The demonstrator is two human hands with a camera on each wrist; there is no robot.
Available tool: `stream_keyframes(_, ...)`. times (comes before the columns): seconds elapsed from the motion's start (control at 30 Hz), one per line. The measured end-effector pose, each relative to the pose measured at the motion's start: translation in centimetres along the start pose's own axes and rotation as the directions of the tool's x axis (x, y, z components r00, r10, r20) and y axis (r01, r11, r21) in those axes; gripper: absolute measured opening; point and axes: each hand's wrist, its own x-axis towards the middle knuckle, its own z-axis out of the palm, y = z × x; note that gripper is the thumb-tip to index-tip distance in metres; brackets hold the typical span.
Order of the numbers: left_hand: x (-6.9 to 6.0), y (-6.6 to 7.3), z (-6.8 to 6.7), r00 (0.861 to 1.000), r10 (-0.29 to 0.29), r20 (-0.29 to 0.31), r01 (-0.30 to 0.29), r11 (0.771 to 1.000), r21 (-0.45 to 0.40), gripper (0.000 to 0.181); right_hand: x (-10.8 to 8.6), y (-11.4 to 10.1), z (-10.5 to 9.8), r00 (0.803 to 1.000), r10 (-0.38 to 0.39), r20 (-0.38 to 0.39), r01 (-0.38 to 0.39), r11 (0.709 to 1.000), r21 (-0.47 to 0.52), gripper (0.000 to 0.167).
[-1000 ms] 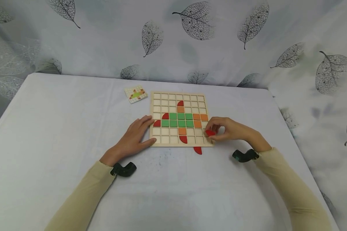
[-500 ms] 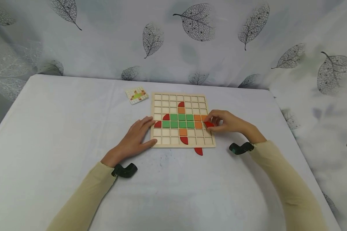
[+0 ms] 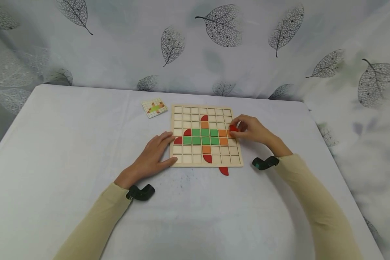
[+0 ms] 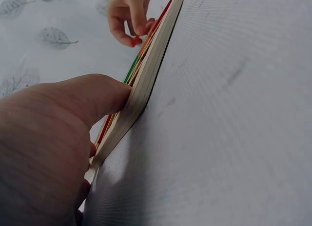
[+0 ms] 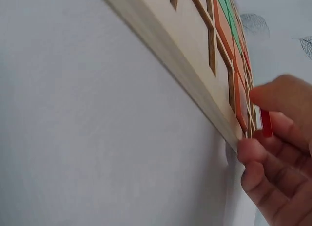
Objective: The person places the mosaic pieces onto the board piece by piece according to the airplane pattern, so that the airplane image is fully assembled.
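A wooden grid board lies on the table, its cells partly filled with green squares, orange squares and red quarter-circle pieces. At the board's left edge rests my left hand, fingers extended, the thumb near the front left corner. My right hand pinches a red piece between thumb and fingers above the board's right side, by the right end of the orange row. In the right wrist view that red piece shows edge-on, so its full outline is hidden.
Another red quarter-circle piece lies just off the board's front edge. Behind the board's left corner sits a small pattern card with a coloured grid design. A leaf-print cloth hangs behind the white table.
My right hand has moved away from me along the board's right side, carrying the red piece from the lower cells up to the orange row. The left hand stays in place.
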Motion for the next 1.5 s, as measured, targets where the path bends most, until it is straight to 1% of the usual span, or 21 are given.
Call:
stream_keyframes(0.1,0.0,0.0,0.0,1.000,0.001,0.000,-0.001,1.000,-0.002,0.072,0.4,0.0,0.3,0.997,0.070,-0.037,-0.071,0.997,-0.019,0.029)
stream_keyframes(0.2,0.0,0.0,0.1,1.000,0.004,0.002,-0.004,1.000,-0.006,0.072,0.7,-0.3,0.4,0.992,0.113,-0.051,-0.115,0.993,-0.026,0.029)
stream_keyframes(0.4,0.0,-0.1,0.1,1.000,0.012,0.000,-0.012,1.000,0.001,0.072,1.1,-0.7,0.2,0.984,0.176,-0.022,-0.177,0.984,-0.025,0.031)
stream_keyframes(0.63,0.0,-0.1,0.1,1.000,0.009,-0.001,-0.009,1.000,-0.003,0.072,1.4,-0.3,0.2,0.969,0.248,0.010,-0.248,0.967,0.055,0.033)
stream_keyframes(0.73,-0.1,-0.2,0.1,1.000,0.009,0.002,-0.009,1.000,-0.002,0.072,1.4,-0.2,0.3,0.968,0.252,0.006,-0.252,0.966,0.067,0.031)
stream_keyframes(0.87,-0.1,-0.2,0.1,1.000,0.017,-0.002,-0.017,1.000,0.001,0.072,1.3,0.0,0.5,0.970,0.242,-0.019,-0.240,0.968,0.069,0.027)
stream_keyframes(1.03,-0.1,-0.2,0.1,1.000,0.026,-0.008,-0.026,1.000,0.007,0.071,1.3,-0.1,0.6,0.972,0.233,-0.040,-0.229,0.970,0.087,0.027)
stream_keyframes(1.13,0.0,-0.2,0.1,1.000,0.025,-0.005,-0.025,1.000,0.010,0.072,1.2,-0.3,0.6,0.971,0.234,-0.040,-0.230,0.969,0.089,0.027)
stream_keyframes(1.37,0.1,-0.1,0.0,1.000,0.024,-0.003,-0.024,1.000,0.005,0.072,0.9,-0.4,0.6,0.968,0.249,-0.027,-0.248,0.967,0.052,0.030)
stream_keyframes(1.5,0.0,-0.2,0.1,1.000,0.019,0.000,-0.019,1.000,0.005,0.072,0.6,-0.4,0.6,0.965,0.261,-0.023,-0.259,0.964,0.064,0.033)
